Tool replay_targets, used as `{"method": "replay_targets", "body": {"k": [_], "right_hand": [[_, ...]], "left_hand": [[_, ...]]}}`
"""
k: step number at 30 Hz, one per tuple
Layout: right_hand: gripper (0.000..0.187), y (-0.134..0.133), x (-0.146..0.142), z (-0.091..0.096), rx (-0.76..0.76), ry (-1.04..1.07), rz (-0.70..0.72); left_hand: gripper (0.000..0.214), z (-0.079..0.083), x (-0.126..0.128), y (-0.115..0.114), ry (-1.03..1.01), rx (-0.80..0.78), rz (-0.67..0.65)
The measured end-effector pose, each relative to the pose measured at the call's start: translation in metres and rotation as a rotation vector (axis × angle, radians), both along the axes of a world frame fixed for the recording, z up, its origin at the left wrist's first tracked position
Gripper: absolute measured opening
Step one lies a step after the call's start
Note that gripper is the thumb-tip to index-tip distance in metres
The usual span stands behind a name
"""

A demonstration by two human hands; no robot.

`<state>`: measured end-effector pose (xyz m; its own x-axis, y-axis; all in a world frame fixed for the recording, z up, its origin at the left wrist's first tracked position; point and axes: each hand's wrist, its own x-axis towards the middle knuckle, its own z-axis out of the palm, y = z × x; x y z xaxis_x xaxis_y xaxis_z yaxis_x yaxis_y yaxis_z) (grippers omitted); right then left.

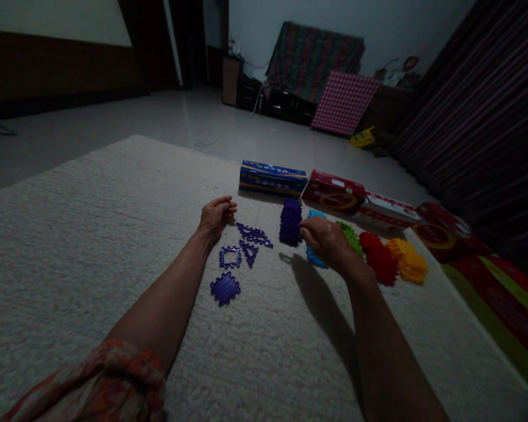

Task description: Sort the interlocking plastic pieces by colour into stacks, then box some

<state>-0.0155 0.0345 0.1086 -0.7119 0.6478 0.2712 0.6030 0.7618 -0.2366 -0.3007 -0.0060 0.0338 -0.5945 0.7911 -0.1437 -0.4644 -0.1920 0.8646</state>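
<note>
My left hand (pixel 217 218) hovers over or rests on the pale mat, its fingers loosely bent and apart, with nothing visible in them. Just right of it lie purple triangular frame pieces (pixel 249 252) with toothed edges. Below are a purple square frame piece (pixel 220 258) and a solid purple square tile (pixel 225 288). My right hand (pixel 328 239) is closed, thumb and fingertips pinched at the right side of a purple stack of building tiles (pixel 290 223). Whatever sits between those fingertips is too small and dark to make out. Behind this hand a light-blue stack (pixel 317 255) is partly hidden.
Green tiles (pixel 351 237), red tiles (pixel 381 261) and yellow tiles (pixel 408 261) lie in piles to the right. A blue box (pixel 273 179) and red boxes (pixel 334 191) line the far edge of the mat (pixel 114 234). More red and green packaging (pixel 501 287) lies at the right.
</note>
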Motion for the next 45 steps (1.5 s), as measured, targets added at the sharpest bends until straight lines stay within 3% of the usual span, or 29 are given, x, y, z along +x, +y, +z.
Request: {"method": "replay_targets", "body": {"k": [4, 20, 37, 45], "right_hand": [[0.021, -0.001, -0.001, -0.006, -0.045, -0.073, -0.072], [0.024, -0.004, -0.003, -0.012, -0.078, -0.153, -0.073], [0.026, 0.002, -0.002, -0.024, -0.063, -0.117, -0.057], [0.022, 0.001, -0.005, -0.028, 0.008, -0.158, -0.132]], "left_hand": [[0.027, 0.000, 0.000, 0.000, 0.004, 0.003, -0.005], [0.027, 0.002, 0.002, -0.001, 0.007, -0.002, -0.007], [0.026, 0.001, 0.001, -0.001, 0.014, -0.011, -0.003], [0.026, -0.001, 0.000, 0.000, 0.025, 0.000, -0.011]]}}
